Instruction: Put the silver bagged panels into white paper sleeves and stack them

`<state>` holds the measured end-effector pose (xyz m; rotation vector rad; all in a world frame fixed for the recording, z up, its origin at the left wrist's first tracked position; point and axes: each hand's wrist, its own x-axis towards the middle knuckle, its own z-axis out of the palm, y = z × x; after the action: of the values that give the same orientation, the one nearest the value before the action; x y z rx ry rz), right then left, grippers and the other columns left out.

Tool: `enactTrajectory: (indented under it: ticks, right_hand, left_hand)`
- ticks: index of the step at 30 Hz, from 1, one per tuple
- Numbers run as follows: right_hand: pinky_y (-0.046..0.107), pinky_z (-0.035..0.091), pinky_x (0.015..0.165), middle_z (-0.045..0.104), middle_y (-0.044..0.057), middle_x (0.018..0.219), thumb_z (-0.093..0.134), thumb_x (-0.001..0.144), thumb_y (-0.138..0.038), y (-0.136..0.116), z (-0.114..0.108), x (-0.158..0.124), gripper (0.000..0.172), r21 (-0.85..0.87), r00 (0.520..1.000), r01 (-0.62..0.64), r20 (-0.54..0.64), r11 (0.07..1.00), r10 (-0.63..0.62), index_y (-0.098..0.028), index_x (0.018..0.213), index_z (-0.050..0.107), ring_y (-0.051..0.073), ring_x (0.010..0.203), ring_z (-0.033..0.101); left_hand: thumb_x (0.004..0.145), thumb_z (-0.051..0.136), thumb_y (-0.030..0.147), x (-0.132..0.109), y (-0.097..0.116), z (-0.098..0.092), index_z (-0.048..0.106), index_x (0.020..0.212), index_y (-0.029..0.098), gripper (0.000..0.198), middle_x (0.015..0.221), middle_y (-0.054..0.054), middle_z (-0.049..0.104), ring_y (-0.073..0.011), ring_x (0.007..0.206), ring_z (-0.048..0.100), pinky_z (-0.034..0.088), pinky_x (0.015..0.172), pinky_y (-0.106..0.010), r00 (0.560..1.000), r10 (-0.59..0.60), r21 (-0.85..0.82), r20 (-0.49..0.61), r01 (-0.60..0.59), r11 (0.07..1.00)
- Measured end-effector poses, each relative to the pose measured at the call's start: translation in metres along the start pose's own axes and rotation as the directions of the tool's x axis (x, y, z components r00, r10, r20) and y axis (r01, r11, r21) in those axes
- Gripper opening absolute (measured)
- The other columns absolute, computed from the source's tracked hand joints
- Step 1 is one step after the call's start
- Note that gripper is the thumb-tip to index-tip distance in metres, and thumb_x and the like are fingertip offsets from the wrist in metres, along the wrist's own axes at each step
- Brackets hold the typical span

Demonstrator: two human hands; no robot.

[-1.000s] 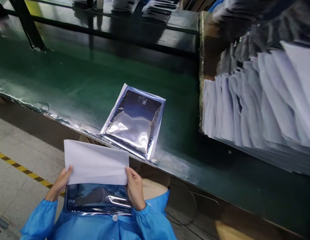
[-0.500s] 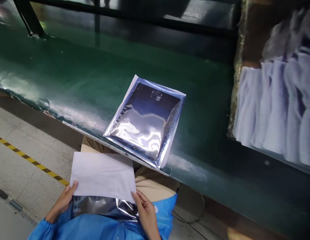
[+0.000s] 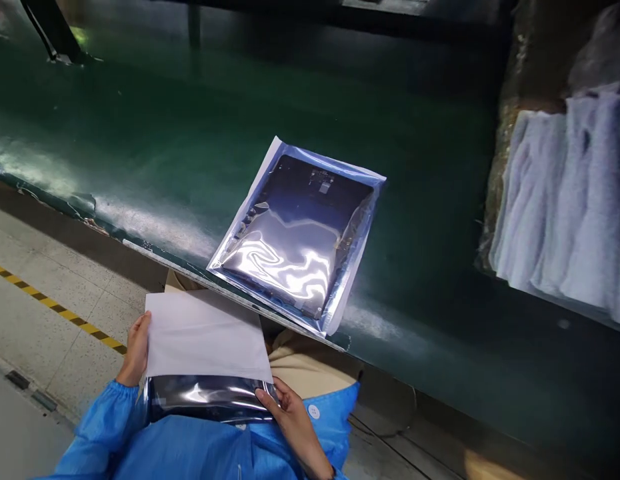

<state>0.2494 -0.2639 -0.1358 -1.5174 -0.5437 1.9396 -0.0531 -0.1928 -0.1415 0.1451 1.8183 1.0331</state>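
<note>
Over my lap, a white foam pouch (image 3: pixel 205 337) covers the upper part of a shiny anti-static bag (image 3: pixel 205 399), whose lower part shows below the pouch's edge. My left hand (image 3: pixel 136 347) is closed on the pouch's left edge, thumb on top. At the lower right, my right hand (image 3: pixel 290 413) pinches the bag's right side, close to the pouch's corner. Beyond them, a second shiny bag (image 3: pixel 290 267) with a dark flat panel inside lies tilted on the bench, a white layer showing under its edges. Neither hand touches that one.
The green bench (image 3: pixel 155 147) has a worn front edge just past my lap. At the right stands a box with several white foam pouches (image 3: pixel 565 207) upright in it. A dark post (image 3: pixel 53 30) stands back left. Yellow-black tape (image 3: pixel 55 307) marks the floor.
My left hand has moved up along the pouch's left edge. My right thumb has shifted from the pouch's corner onto the shiny bag. The view has shifted slightly.
</note>
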Motion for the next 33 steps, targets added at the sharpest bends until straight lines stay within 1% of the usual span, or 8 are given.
enactTrajectory:
  ticks: [5, 9, 13, 20, 25, 28, 30, 33]
  right_hand:
    - [0.041, 0.048, 0.082, 0.075, 0.008, 0.088, 0.074, 0.068, -0.048, 0.011, -0.002, -0.008, 0.036, -0.015, 0.994, 0.056, -0.098, 0.998, -0.057, -0.019, 0.089, 0.069, 0.028, 0.086, 0.067]
    - [0.04, 0.049, 0.08, 0.075, 0.008, 0.086, 0.072, 0.07, -0.049, 0.014, -0.005, -0.01, 0.036, -0.031, 0.991, 0.067, -0.117, 0.997, -0.07, -0.019, 0.089, 0.068, 0.028, 0.084, 0.068]
    - [0.038, 0.05, 0.076, 0.074, 0.007, 0.081, 0.07, 0.072, -0.049, 0.013, -0.009, -0.009, 0.034, -0.045, 0.993, 0.06, -0.102, 0.997, -0.065, -0.018, 0.084, 0.066, 0.026, 0.08, 0.067]
    - [0.031, 0.047, 0.063, 0.067, 0.002, 0.065, 0.072, 0.066, -0.046, 0.013, -0.013, -0.011, 0.026, -0.158, 0.979, 0.114, -0.152, 0.981, -0.138, -0.02, 0.066, 0.065, 0.023, 0.066, 0.06]
    - [0.033, 0.049, 0.068, 0.072, 0.005, 0.079, 0.059, 0.079, -0.043, 0.008, -0.022, -0.03, 0.024, -0.413, 0.975, 0.152, -0.086, 0.898, -0.204, -0.023, 0.085, 0.071, 0.026, 0.073, 0.064]
    - [0.037, 0.05, 0.078, 0.074, 0.008, 0.092, 0.052, 0.085, -0.046, 0.008, -0.026, -0.042, 0.03, -0.48, 0.976, 0.15, -0.068, 0.864, -0.208, -0.025, 0.095, 0.071, 0.029, 0.086, 0.066]
    - [0.038, 0.05, 0.084, 0.073, 0.008, 0.1, 0.055, 0.083, -0.048, 0.01, -0.026, -0.042, 0.031, -0.41, 0.974, 0.138, -0.11, 0.902, -0.199, -0.025, 0.099, 0.07, 0.029, 0.095, 0.065]
    - [0.036, 0.053, 0.079, 0.075, 0.007, 0.091, 0.074, 0.069, -0.049, 0.013, -0.023, -0.029, 0.042, -0.028, 0.986, 0.068, -0.151, 0.997, -0.071, -0.021, 0.099, 0.068, 0.026, 0.086, 0.069]
  left_hand:
    - [0.064, 0.07, 0.061, -0.028, -0.001, 0.002, 0.068, 0.089, 0.011, 0.055, 0.08, -0.005, 0.072, -0.0178, 0.071, 0.065, 0.048, 0.06, -0.024, 0.99, 0.122, 0.089, -0.074, -0.115, 0.989]
    - [0.066, 0.064, 0.066, -0.037, 0.0, 0.002, 0.068, 0.095, 0.012, 0.061, 0.089, -0.008, 0.073, -0.0201, 0.081, 0.065, 0.049, 0.066, -0.025, 0.986, 0.153, 0.15, -0.072, -0.141, 0.978]
    - [0.061, 0.074, 0.057, -0.044, -0.004, 0.0, 0.069, 0.093, 0.011, 0.055, 0.08, -0.01, 0.074, -0.0234, 0.074, 0.067, 0.052, 0.063, -0.03, 0.995, 0.087, 0.194, -0.048, -0.076, 0.978]
    - [0.066, 0.072, 0.05, -0.074, -0.022, -0.016, 0.071, 0.088, 0.015, 0.041, 0.09, -0.009, 0.075, -0.0248, 0.087, 0.068, 0.053, 0.069, -0.029, 0.983, 0.088, 0.281, -0.159, -0.041, 0.959]
    - [0.06, 0.075, 0.053, -0.089, -0.038, -0.033, 0.07, 0.079, 0.015, 0.043, 0.079, -0.011, 0.075, -0.0302, 0.08, 0.07, 0.055, 0.066, -0.035, 0.995, -0.053, 0.319, -0.089, 0.079, 0.945]
    - [0.06, 0.075, 0.055, -0.093, -0.044, -0.042, 0.068, 0.083, 0.014, 0.047, 0.086, -0.014, 0.074, -0.0354, 0.093, 0.068, 0.055, 0.079, -0.043, 0.986, -0.152, 0.355, -0.067, 0.166, 0.92]
    - [0.06, 0.071, 0.061, -0.093, -0.047, -0.045, 0.066, 0.089, 0.014, 0.056, 0.101, -0.016, 0.072, -0.0373, 0.111, 0.059, 0.049, 0.092, -0.045, 0.979, -0.179, 0.369, -0.1, 0.203, 0.907]
    - [0.054, 0.071, 0.068, -0.091, -0.046, -0.048, 0.063, 0.101, 0.016, 0.071, 0.124, -0.017, 0.062, -0.0347, 0.125, 0.049, 0.042, 0.102, -0.041, 0.982, -0.181, 0.34, -0.055, 0.189, 0.921]
